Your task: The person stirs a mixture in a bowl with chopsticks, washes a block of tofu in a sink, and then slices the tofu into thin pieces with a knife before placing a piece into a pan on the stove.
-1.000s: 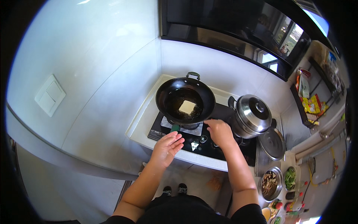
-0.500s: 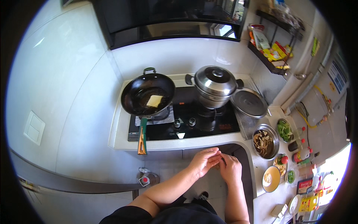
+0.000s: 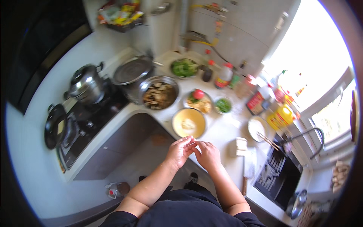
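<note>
My left hand (image 3: 180, 152) is raised at the counter's front edge, its fingers stretched toward my right hand (image 3: 207, 155). The loosely bent fingers of my right hand meet the left fingertips. No object shows between them, though slight blur hides the contact. Just beyond my hands is a yellow bowl (image 3: 189, 130) with a small pale heap inside. To the right, a white block (image 3: 241, 146) lies beside a cleaver (image 3: 249, 162) with a wooden handle. A dark wok (image 3: 51, 130) holding a pale slab (image 3: 60, 127) sits on the stove at far left.
Beyond the bowl are a steel bowl of sliced mushrooms (image 3: 159, 94), leafy greens (image 3: 184, 68), a plate with a red round item (image 3: 197, 94), and chopped greens (image 3: 223, 105). Several bottles (image 3: 223, 75) line the wall. Chopsticks (image 3: 267, 140) lean across a white bowl (image 3: 255, 126); a sink (image 3: 281, 178) is right.
My view and body have turned right, from the stove toward the counter with the bowls. Both hands have come round together near the yellow bowl, fingers still touching.
</note>
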A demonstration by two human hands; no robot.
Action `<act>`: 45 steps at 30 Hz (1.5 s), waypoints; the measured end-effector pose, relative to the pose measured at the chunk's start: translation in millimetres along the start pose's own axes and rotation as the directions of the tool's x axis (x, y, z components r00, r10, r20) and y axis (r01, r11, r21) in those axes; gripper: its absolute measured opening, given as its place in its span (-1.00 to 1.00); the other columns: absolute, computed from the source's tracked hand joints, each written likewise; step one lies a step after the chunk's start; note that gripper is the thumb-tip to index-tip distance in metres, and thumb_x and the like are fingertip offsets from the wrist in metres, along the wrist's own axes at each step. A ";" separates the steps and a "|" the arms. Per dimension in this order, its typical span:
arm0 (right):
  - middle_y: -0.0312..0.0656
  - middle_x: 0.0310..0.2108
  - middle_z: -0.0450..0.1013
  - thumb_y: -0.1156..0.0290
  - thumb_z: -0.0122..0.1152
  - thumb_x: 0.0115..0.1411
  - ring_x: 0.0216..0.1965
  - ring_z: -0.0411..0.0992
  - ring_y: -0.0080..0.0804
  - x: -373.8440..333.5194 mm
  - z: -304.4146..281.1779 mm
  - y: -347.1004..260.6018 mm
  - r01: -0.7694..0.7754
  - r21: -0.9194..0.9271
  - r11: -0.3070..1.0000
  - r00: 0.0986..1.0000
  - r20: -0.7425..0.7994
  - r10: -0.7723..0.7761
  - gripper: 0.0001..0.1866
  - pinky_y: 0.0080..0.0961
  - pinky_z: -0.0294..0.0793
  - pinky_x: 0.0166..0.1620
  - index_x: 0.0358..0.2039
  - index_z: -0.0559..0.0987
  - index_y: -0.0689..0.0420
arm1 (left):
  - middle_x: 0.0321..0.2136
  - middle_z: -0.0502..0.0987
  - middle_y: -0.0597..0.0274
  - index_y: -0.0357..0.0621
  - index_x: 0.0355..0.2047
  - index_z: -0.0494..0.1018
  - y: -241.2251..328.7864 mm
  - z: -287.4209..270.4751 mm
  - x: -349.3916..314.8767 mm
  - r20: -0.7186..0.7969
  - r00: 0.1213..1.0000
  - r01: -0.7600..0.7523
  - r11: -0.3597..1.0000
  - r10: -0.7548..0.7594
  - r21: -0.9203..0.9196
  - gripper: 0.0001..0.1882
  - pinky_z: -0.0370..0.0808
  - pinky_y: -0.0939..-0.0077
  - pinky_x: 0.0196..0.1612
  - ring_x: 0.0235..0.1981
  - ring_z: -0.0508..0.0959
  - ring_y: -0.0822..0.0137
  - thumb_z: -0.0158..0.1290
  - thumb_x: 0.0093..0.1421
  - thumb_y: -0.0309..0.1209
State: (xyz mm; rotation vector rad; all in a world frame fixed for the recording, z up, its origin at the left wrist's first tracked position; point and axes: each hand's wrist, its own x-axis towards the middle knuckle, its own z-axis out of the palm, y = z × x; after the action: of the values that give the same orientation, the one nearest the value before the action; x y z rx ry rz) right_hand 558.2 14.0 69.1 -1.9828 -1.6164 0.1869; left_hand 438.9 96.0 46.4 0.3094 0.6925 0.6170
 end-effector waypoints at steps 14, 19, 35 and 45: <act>-0.06 -0.31 0.48 0.23 0.35 -0.04 -0.21 0.45 -0.08 -205.4 -57.1 206.7 -0.763 -0.210 0.612 0.644 -0.150 0.751 -0.57 -0.22 0.44 -0.17 -0.19 0.49 0.17 | -0.21 0.46 0.28 -0.18 -0.04 0.36 -177.1 58.3 95.1 -0.108 0.979 0.201 0.700 -0.176 0.685 -0.64 0.39 0.44 -0.12 -0.19 0.45 0.42 0.09 0.18 -0.34; -0.02 -0.19 0.45 0.25 0.40 -0.07 -0.10 0.41 -0.03 -218.6 -53.4 200.4 -0.870 -0.202 0.450 0.468 -0.051 0.882 -0.43 -0.17 0.42 -0.06 -0.08 0.39 0.16 | -0.18 0.47 0.25 -0.25 -0.01 0.35 -211.7 63.0 121.4 0.000 0.999 -0.017 0.540 0.033 0.841 -0.56 0.39 0.52 -0.16 -0.19 0.45 0.43 0.10 0.18 -0.26; 0.04 -0.35 0.48 0.56 0.01 -0.11 -0.28 0.45 0.12 -241.2 -51.6 197.5 -0.814 -0.043 0.580 0.564 -0.298 0.770 -0.53 -0.05 0.41 -0.24 -0.10 0.28 0.16 | -0.28 0.54 0.24 -0.27 -0.16 0.48 -220.7 61.1 133.1 -0.039 0.968 -0.125 0.613 0.247 0.780 -0.77 0.43 0.58 -0.13 -0.27 0.49 0.47 0.03 0.21 -0.42; -0.25 -0.78 0.23 0.46 0.19 0.13 -0.75 0.18 -0.50 -227.4 -96.3 147.2 -0.612 0.387 0.690 0.593 -0.353 0.724 -0.71 -0.54 0.21 -0.60 -0.14 0.42 0.20 | -0.29 0.51 0.33 -0.24 -0.05 0.43 -216.9 45.3 130.2 -0.046 0.979 -0.084 0.600 0.198 0.796 -0.68 0.40 0.61 -0.27 -0.34 0.43 0.54 0.00 0.23 -0.35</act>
State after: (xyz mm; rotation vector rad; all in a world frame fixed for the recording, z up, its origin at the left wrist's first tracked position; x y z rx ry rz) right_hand 668.0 -247.0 19.8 -2.1402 -0.4361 0.1334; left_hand 640.0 4.8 -85.0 1.1874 1.0624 0.4436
